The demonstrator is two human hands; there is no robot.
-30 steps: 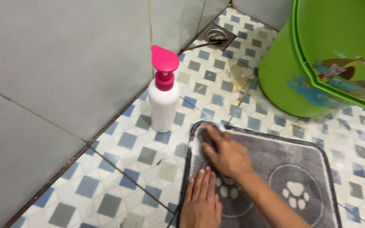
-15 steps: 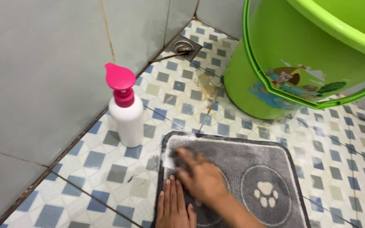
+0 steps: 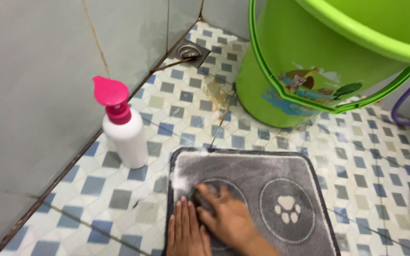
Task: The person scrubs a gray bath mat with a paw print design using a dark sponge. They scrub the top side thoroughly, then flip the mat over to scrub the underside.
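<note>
Scrubbing a soapy grey mat

Pressing flat, fingers together, the left hand (image 3: 185,231) pins the mat (image 3: 262,170) near its left edge. The right hand (image 3: 224,213) curls around something dark, too hidden to name, just right of it. The plush mat stretches rightward; a smooth white pump bottle (image 3: 124,137) stands left.

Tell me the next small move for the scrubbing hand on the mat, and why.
Probably sweep the right hand up toward the mat's far left corner: white suds sit along that edge, while the left hand lies flat, pinning the mat to the tiled floor.
</note>
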